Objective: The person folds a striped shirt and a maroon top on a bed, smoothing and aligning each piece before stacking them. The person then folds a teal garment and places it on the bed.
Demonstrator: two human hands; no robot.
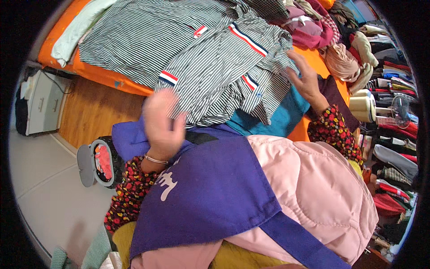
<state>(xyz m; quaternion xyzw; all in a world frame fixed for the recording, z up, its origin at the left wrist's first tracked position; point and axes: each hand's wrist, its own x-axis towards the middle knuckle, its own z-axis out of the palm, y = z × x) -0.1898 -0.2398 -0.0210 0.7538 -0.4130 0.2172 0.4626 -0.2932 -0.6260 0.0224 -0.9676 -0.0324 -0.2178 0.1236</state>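
A black-and-white striped shirt [205, 74] with red, white and navy bands lies spread and partly crumpled on a bed with an orange cover [117, 80]. My left hand [163, 117], blurred, is raised at the shirt's near left edge with its thumb apart and no cloth in it. Over the shirt's right side my right hand [304, 75] has its fingers spread and holds nothing; whether the fingertips touch the cloth I cannot tell. Teal cloth [278, 112] lies beneath the near right part of the shirt.
Crumpled clothes [309, 27] are heaped at the back right. Beyond the bed's right side are a small fan [400, 107] and stacks of folded clothes [393, 80]. A lidded bin [103, 163] stands at the lower left, a white cabinet [47, 104] farther back. A pale garment [79, 30] lies at the bed's far left.
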